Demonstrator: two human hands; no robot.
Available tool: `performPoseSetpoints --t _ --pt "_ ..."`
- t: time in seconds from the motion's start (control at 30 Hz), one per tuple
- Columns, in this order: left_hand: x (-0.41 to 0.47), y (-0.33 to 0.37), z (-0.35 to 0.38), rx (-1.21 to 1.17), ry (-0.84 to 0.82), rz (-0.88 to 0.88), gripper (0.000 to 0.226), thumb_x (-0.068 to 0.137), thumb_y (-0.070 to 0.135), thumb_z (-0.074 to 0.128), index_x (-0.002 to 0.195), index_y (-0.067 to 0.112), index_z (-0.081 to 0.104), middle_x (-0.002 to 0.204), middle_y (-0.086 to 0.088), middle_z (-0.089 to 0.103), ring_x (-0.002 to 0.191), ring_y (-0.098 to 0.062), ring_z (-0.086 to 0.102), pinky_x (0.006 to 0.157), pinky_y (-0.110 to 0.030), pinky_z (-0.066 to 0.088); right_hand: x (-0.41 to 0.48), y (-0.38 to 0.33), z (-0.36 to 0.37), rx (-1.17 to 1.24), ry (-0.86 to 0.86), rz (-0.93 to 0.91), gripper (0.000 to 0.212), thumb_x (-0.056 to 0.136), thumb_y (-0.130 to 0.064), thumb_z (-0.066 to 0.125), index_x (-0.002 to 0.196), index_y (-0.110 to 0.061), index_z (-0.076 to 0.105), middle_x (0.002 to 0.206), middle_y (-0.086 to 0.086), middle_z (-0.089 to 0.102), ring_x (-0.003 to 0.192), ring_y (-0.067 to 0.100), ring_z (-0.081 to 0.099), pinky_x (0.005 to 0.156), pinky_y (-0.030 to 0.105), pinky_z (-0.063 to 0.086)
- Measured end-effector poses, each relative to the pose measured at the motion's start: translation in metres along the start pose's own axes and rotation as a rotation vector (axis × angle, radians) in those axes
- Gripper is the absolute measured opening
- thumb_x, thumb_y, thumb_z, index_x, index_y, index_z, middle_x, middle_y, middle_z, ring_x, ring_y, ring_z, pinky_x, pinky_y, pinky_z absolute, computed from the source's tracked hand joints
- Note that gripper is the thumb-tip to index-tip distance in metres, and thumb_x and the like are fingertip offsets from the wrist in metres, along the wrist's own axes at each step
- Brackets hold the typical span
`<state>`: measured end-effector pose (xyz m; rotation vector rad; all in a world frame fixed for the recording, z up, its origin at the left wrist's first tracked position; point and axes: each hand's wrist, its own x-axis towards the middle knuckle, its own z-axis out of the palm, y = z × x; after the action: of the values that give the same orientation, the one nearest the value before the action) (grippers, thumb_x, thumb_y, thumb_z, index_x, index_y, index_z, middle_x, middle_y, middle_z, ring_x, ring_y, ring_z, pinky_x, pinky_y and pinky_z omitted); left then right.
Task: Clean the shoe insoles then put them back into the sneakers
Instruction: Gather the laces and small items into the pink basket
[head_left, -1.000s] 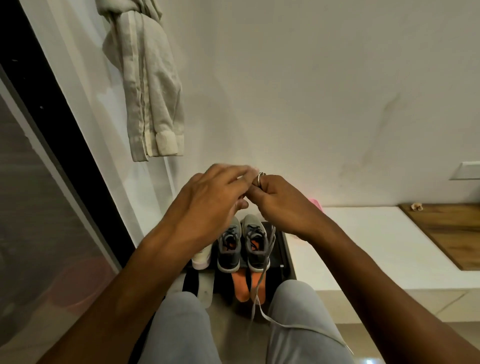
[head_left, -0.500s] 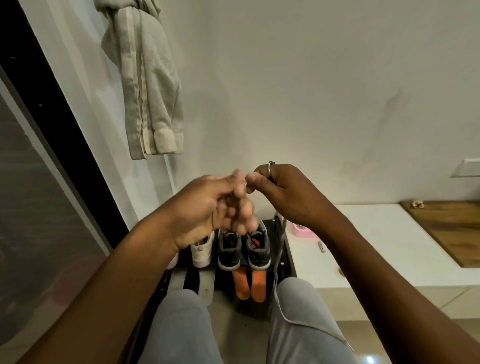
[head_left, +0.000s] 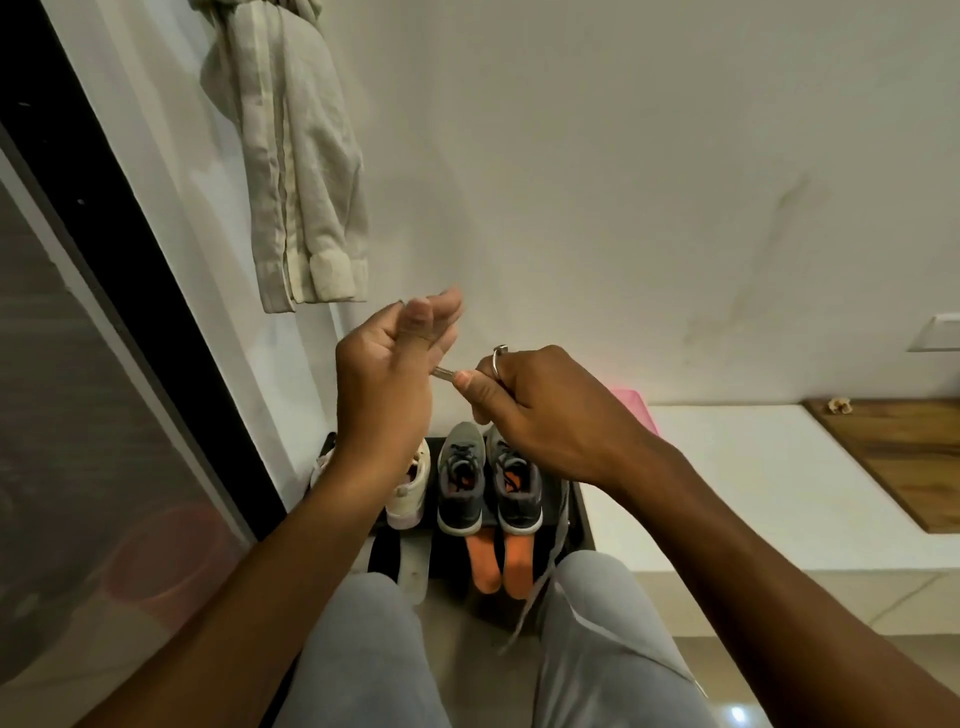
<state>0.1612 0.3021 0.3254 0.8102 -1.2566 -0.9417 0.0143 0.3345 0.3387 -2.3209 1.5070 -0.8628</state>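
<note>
Two grey sneakers (head_left: 460, 491) (head_left: 518, 488) stand side by side on a black mat (head_left: 581, 519), toes toward the wall. Two orange insoles (head_left: 483, 564) (head_left: 518, 564) lie flat just behind their heels. My right hand (head_left: 540, 410) is raised above the right sneaker and pinches a grey shoelace (head_left: 549, 551) between thumb and forefinger. The lace hangs down past the mat to my right knee. A short end of the lace reaches to my left hand (head_left: 389, 379), which is lifted beside it with fingers up and loosely spread.
A white sneaker (head_left: 410, 488) and a white insole (head_left: 415, 569) lie left of the grey pair. A pale garment (head_left: 296, 182) hangs on the wall above. Right of the mat is a white ledge (head_left: 753, 467) with a pink box (head_left: 631, 410) and a wooden board (head_left: 893, 457). A dark glass door (head_left: 78, 415) stands at the left.
My hands have drawn apart. The left hand has risen and its fingers have uncurled. The right hand keeps its pinch on the lace and has shifted right.
</note>
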Motion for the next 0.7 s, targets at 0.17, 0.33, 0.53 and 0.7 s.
performPoseSetpoints --t 0.17,0.33,0.53,0.7 --pt "-0.015 -0.010 0.003 0.354 -0.275 -0.021 0.035 0.109 0.022 0.042 0.088 0.018 0.070 0.063 0.004 0.068 0.046 -0.010 0.051 0.047 -0.026 0.043 0.002 0.006 -0.020 -0.069 0.164 -0.040 0.050 0.101 -0.053 0.052 0.056 -0.031 0.054 0.050 -0.009 0.056 0.046 0.007 0.052 0.051 0.028 0.045" --pt "-0.019 0.005 0.011 0.028 -0.620 -0.342 0.048 0.109 0.029 0.034 0.080 0.008 0.065 0.060 -0.012 0.059 0.037 -0.006 0.035 0.042 -0.015 0.035 0.003 0.024 -0.025 0.006 0.398 -0.029 0.065 0.101 -0.035 0.058 0.044 -0.032 0.027 0.039 -0.009 0.034 0.039 0.014 0.033 0.048 0.027 0.024" --pt "-0.015 0.017 0.002 -0.461 -0.828 -0.645 0.047 0.102 0.046 0.035 0.064 0.021 0.048 0.056 -0.003 0.049 0.043 -0.016 0.047 0.047 -0.023 0.041 0.005 0.031 -0.008 0.142 0.432 0.040 0.064 0.104 -0.035 0.053 0.046 -0.028 0.025 0.038 -0.008 0.034 0.039 0.012 0.036 0.048 0.031 0.023" --pt "-0.011 0.037 0.004 -0.710 -0.502 -0.586 0.061 0.106 0.051 0.025 0.056 0.022 0.043 0.052 0.002 0.045 0.046 -0.014 0.051 0.047 -0.022 0.044 0.006 0.034 0.002 0.162 0.376 0.099 0.064 0.106 -0.046 0.042 0.048 -0.021 0.031 0.046 -0.004 0.032 0.045 0.017 0.030 0.050 0.042 0.030"
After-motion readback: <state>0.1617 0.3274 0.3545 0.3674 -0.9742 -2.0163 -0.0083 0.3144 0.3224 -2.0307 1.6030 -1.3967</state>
